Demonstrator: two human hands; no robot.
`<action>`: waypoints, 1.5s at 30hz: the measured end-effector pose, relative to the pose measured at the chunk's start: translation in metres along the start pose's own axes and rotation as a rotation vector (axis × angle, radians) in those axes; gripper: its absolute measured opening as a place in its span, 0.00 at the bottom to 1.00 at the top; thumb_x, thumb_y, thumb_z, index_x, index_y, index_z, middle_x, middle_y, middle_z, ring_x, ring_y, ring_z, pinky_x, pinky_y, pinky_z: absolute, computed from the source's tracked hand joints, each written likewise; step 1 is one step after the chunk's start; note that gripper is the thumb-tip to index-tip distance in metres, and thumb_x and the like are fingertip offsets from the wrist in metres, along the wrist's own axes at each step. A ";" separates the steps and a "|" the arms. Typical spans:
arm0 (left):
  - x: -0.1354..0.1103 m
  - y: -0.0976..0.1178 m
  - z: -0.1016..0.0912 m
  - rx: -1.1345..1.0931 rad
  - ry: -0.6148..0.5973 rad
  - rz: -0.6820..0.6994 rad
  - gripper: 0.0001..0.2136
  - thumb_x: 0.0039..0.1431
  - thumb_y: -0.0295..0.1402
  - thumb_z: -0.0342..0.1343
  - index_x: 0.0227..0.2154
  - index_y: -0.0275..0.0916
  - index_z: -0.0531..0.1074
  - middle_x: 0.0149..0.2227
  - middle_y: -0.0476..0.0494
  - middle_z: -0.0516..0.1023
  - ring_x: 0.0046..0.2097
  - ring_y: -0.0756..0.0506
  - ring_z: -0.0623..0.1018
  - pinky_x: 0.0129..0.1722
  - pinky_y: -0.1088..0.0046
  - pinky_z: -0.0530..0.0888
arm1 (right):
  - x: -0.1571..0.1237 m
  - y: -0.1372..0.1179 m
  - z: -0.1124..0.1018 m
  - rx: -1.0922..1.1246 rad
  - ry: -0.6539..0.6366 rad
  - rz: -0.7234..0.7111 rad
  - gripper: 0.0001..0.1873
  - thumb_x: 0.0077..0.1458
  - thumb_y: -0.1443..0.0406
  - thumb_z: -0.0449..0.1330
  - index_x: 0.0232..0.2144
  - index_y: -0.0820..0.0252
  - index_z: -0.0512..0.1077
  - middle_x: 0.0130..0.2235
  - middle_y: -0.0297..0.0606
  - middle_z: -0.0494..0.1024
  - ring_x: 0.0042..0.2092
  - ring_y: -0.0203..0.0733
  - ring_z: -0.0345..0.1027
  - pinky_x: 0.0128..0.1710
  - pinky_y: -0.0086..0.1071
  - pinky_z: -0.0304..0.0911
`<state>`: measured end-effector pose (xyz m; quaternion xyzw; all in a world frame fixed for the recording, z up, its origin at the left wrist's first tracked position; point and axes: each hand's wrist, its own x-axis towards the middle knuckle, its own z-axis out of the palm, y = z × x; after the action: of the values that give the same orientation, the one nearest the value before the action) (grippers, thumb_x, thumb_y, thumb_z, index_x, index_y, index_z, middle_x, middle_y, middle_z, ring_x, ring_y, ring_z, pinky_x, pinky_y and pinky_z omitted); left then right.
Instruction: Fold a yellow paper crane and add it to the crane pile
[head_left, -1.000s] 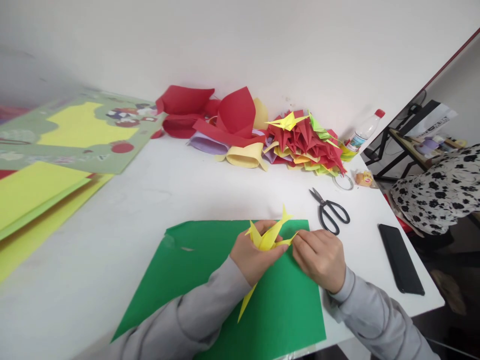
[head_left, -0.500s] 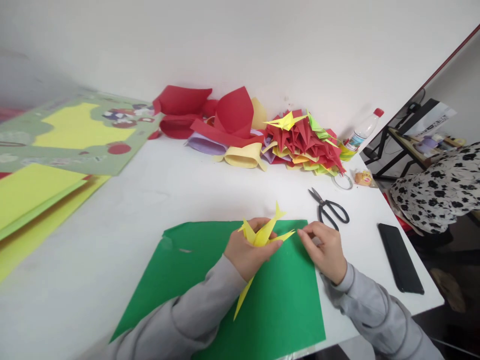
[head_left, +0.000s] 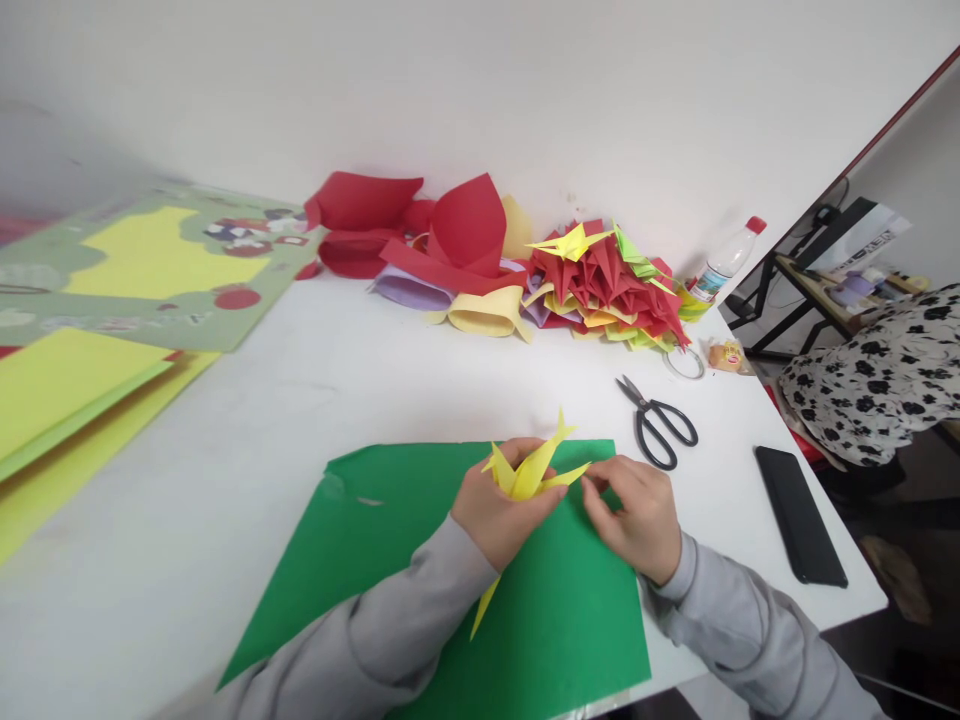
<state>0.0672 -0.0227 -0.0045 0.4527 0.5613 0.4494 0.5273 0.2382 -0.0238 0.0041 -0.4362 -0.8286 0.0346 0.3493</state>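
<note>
My left hand (head_left: 499, 510) is closed around a folded yellow paper figure (head_left: 534, 468), whose points stick up past my fingers and whose long tail pokes out below my wrist. My right hand (head_left: 630, 515) pinches one of its side points, just right of the left hand. Both hands hover over a large green paper sheet (head_left: 360, 560) lying on the white table (head_left: 390, 390).
Black scissors (head_left: 656, 422) and a black phone (head_left: 799, 514) lie to the right. A heap of folded red and yellow paper figures (head_left: 600, 280) and loose red sheets (head_left: 420, 235) sits by the wall, next to a plastic bottle (head_left: 726, 262). Yellow sheets (head_left: 67, 385) lie far left. A person in black-and-white patterned clothing (head_left: 877, 375) sits at right.
My right hand let go of the yellow figure's side point and drew back half a second ago, and now it pinches that point again. The left hand has kept its hold.
</note>
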 end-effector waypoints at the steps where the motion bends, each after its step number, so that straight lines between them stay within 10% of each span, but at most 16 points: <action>1: 0.000 0.000 0.000 0.003 0.004 0.009 0.17 0.38 0.37 0.64 0.34 0.41 0.71 0.26 0.54 0.75 0.28 0.47 0.77 0.30 0.72 0.75 | 0.000 -0.001 0.000 -0.005 -0.001 0.001 0.06 0.57 0.69 0.54 0.30 0.60 0.70 0.25 0.36 0.75 0.26 0.35 0.67 0.27 0.28 0.62; 12: -0.003 0.002 0.004 0.025 0.034 0.017 0.18 0.37 0.37 0.62 0.35 0.41 0.70 0.27 0.53 0.77 0.33 0.45 0.79 0.37 0.70 0.77 | -0.002 -0.004 0.001 -0.237 0.053 -0.172 0.11 0.58 0.70 0.54 0.24 0.60 0.70 0.21 0.34 0.71 0.23 0.35 0.62 0.25 0.31 0.54; 26: -0.001 -0.003 0.003 -0.104 -0.004 -0.048 0.19 0.39 0.36 0.65 0.37 0.41 0.69 0.25 0.56 0.74 0.20 0.52 0.73 0.22 0.75 0.74 | -0.004 -0.013 0.003 -0.125 -0.005 -0.374 0.08 0.58 0.71 0.54 0.29 0.63 0.72 0.21 0.32 0.71 0.22 0.33 0.61 0.23 0.31 0.53; 35: -0.007 0.008 0.005 -0.148 0.056 -0.044 0.17 0.40 0.35 0.65 0.35 0.40 0.70 0.25 0.57 0.74 0.19 0.53 0.71 0.20 0.77 0.74 | 0.000 -0.001 0.008 0.630 -0.136 0.652 0.13 0.53 0.57 0.59 0.24 0.60 0.70 0.20 0.32 0.72 0.20 0.32 0.64 0.20 0.26 0.59; 45: -0.005 0.003 0.007 -0.169 0.024 -0.053 0.16 0.38 0.34 0.64 0.34 0.41 0.70 0.24 0.56 0.74 0.20 0.52 0.72 0.20 0.76 0.73 | 0.005 -0.002 0.010 0.883 -0.168 0.802 0.13 0.46 0.57 0.64 0.21 0.62 0.71 0.19 0.32 0.73 0.19 0.30 0.65 0.20 0.24 0.60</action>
<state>0.0748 -0.0267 -0.0007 0.3859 0.5395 0.4865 0.5686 0.2290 -0.0185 0.0002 -0.5244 -0.5314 0.5388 0.3904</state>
